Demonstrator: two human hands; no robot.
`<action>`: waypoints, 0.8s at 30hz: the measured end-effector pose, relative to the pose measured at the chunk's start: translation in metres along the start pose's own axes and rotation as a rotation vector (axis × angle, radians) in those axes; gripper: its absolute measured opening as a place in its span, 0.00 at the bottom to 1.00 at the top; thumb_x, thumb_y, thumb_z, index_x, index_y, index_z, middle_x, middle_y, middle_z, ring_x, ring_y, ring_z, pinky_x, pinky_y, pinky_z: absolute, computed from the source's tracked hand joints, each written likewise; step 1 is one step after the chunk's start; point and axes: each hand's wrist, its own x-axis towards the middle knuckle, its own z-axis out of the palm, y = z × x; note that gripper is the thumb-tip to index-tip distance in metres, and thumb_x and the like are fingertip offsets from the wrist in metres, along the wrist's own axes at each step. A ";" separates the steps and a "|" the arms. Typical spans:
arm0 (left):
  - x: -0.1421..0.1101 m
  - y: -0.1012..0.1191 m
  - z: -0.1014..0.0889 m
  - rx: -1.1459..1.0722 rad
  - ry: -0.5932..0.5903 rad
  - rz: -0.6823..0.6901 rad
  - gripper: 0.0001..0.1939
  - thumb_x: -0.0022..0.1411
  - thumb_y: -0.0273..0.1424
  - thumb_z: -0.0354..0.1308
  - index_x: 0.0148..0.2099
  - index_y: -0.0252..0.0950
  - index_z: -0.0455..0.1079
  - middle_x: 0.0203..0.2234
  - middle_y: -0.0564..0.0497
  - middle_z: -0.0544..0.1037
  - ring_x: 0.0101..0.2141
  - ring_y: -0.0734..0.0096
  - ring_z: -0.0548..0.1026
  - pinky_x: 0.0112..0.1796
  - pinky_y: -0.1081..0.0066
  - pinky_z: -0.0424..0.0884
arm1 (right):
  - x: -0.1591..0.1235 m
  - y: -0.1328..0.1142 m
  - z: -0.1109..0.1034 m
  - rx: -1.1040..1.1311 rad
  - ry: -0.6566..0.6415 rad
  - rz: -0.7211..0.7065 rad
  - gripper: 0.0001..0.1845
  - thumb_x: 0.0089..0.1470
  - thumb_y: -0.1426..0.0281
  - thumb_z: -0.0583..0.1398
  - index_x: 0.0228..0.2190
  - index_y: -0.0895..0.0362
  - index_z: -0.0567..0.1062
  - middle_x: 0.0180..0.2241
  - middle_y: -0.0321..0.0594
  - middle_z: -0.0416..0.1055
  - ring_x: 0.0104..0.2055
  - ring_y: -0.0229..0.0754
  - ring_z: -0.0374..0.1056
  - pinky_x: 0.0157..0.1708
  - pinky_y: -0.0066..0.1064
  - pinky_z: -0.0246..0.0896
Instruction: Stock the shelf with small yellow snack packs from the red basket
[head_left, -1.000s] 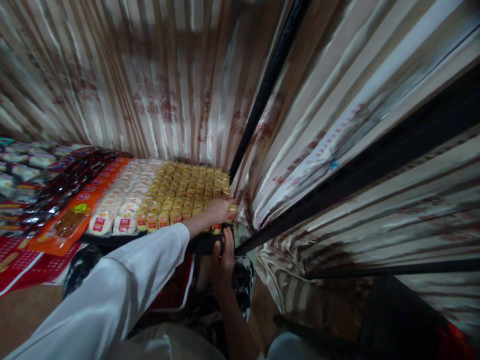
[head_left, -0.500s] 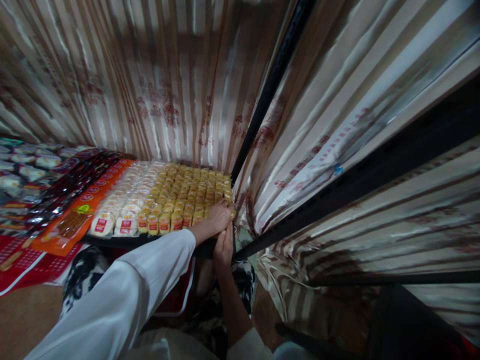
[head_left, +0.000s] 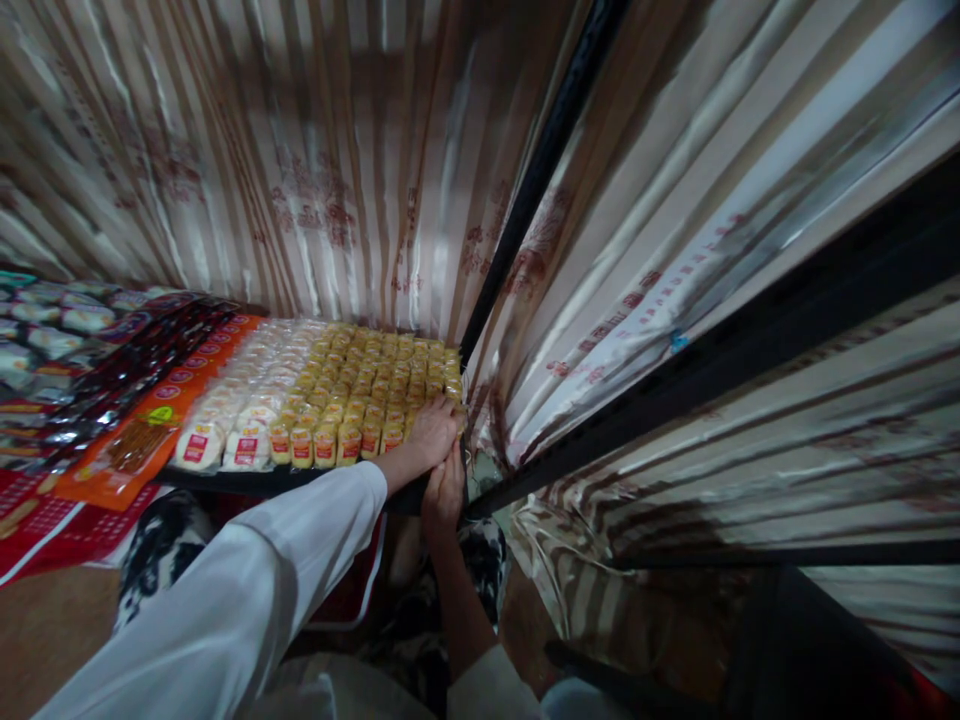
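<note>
My left hand (head_left: 435,432), in a white sleeve, lies at the front right corner of the shelf. Its fingers curl over the yellow-wrapped snack packs (head_left: 367,390), which stand in tight rows. Just below it, touching it, my right hand (head_left: 444,492) points upward with its fingers pressed together near the shelf edge. Whatever its fingertips grip is hidden behind the left hand. Left of the yellow packs stand rows of round white snacks (head_left: 245,450) in clear wrappers with red labels.
An orange snack bag (head_left: 120,465) and dark shiny packets (head_left: 112,385) fill the shelf's left part. Black metal posts (head_left: 525,200) rise at the corner, with a printed striped curtain (head_left: 322,150) behind. A red basket (head_left: 45,520) sits below the shelf at left.
The view has shifted very slightly, so the shelf and hands sit a little further left. Both hands stay together at the same shelf corner.
</note>
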 end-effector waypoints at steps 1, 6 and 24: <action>-0.001 0.001 -0.001 -0.008 0.010 -0.005 0.09 0.59 0.25 0.50 0.40 0.34 0.70 0.41 0.43 0.69 0.46 0.58 0.64 0.46 0.62 0.64 | 0.000 0.002 0.001 -0.001 0.006 -0.007 0.29 0.60 0.62 0.40 0.53 0.67 0.63 0.57 0.57 0.58 0.61 0.48 0.49 0.58 0.51 0.47; -0.026 0.009 -0.010 -0.178 0.184 0.014 0.14 0.61 0.27 0.47 0.48 0.35 0.67 0.43 0.44 0.69 0.47 0.62 0.63 0.49 0.63 0.63 | 0.000 0.009 0.003 0.009 0.032 -0.013 0.28 0.60 0.61 0.41 0.55 0.62 0.60 0.56 0.53 0.58 0.61 0.45 0.49 0.58 0.48 0.46; -0.270 -0.042 0.023 -0.536 0.065 -0.481 0.17 0.55 0.23 0.43 0.38 0.40 0.72 0.39 0.48 0.76 0.44 0.63 0.72 0.47 0.63 0.68 | 0.008 -0.001 -0.002 0.058 0.095 0.041 0.27 0.59 0.57 0.44 0.48 0.62 0.69 0.52 0.55 0.58 0.57 0.49 0.52 0.57 0.49 0.43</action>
